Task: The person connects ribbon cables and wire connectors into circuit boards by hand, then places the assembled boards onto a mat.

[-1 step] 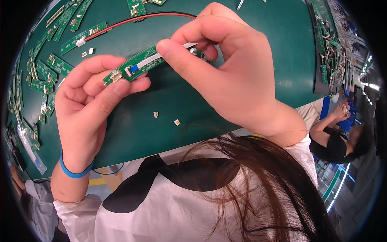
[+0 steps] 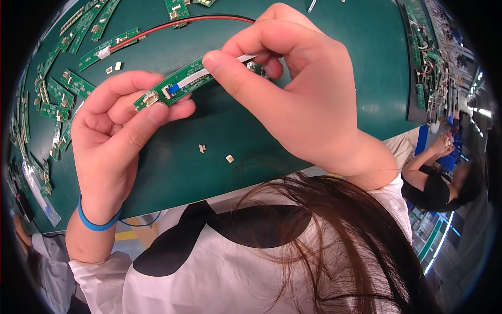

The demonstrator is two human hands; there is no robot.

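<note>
My left hand [image 2: 112,125] pinches the near-left end of a narrow green circuit board [image 2: 185,86] between thumb and fingers. The board is held tilted above the table. A white flat ribbon cable [image 2: 196,76] with a blue end lies along it, that end at a small connector [image 2: 167,92]. My right hand [image 2: 303,89] is closed, thumb and index finger pinching the ribbon cable over the board; the cable's far part is hidden by the fingers. A red and black wire pair [image 2: 183,21] with a white plug [image 2: 104,53] runs behind my right hand; its other end is hidden.
Several green circuit boards [image 2: 76,83] lie scattered on the green table [image 2: 334,15] at the left. Small pale pieces [image 2: 229,158] lie near the front edge. A dark tray [image 2: 415,68] of boards and wires stands at the right. A person [image 2: 439,175] works beyond it.
</note>
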